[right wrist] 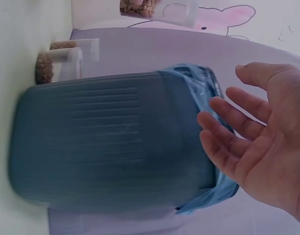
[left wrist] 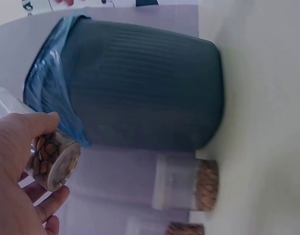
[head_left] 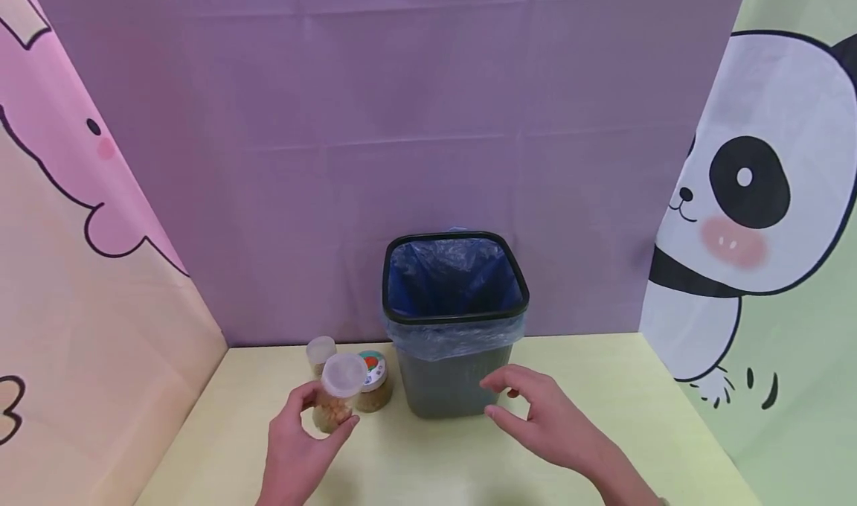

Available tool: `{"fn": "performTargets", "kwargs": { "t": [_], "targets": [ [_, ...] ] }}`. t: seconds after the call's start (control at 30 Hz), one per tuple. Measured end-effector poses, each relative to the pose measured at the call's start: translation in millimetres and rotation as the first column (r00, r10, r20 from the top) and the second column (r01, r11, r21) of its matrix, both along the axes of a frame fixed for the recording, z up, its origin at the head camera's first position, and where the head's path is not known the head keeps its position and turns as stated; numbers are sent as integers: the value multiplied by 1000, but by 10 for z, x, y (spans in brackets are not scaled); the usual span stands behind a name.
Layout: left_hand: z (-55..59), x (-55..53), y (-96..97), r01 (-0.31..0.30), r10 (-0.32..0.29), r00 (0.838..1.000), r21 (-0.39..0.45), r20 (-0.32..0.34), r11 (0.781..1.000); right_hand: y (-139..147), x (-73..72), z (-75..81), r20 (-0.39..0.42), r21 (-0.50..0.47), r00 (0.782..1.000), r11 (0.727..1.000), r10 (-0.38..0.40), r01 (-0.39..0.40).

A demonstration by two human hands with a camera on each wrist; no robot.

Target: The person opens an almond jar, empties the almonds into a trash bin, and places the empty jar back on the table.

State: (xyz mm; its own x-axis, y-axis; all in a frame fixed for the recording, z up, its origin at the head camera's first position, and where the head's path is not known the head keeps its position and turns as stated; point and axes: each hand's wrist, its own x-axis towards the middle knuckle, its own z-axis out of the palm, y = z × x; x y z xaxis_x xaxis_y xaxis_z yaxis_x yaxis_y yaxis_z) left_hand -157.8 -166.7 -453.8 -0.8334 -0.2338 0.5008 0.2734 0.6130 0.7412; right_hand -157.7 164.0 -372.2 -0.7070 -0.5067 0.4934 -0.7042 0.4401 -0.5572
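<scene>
My left hand (head_left: 301, 443) grips a clear plastic jar (head_left: 332, 414) with a whitish lid, thumb on one side and fingers on the other. Brown nut-like pieces (left wrist: 45, 153) fill its lower part, and it is raised and tilted in the left wrist view. My right hand (head_left: 545, 417) hangs in front of the trash bin (head_left: 455, 379), fingers loosely bent and nothing in them. The grey bin has a black rim and a blue plastic liner (right wrist: 194, 90) folded over its edge.
Two more jars stand on the pale table (head_left: 428, 469), left of the bin: one with a colourful label on its lid (head_left: 372, 368) and a smaller one with a plain lid (head_left: 321, 348). A purple backdrop (head_left: 415, 119) rises behind, with printed side panels left and right.
</scene>
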Motion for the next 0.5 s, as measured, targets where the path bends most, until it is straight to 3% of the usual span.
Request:
{"fn": "performTargets", "kwargs": {
  "t": [0.23, 0.5],
  "targets": [
    [202, 5, 73, 51, -66, 994, -162, -87, 985, -35, -94, 57, 37, 20, 999, 999, -34, 33],
    [347, 53, 173, 81, -140, 972, -289, -189, 954, -143, -111, 70, 62, 19, 996, 998, -69, 68]
  ]
}}
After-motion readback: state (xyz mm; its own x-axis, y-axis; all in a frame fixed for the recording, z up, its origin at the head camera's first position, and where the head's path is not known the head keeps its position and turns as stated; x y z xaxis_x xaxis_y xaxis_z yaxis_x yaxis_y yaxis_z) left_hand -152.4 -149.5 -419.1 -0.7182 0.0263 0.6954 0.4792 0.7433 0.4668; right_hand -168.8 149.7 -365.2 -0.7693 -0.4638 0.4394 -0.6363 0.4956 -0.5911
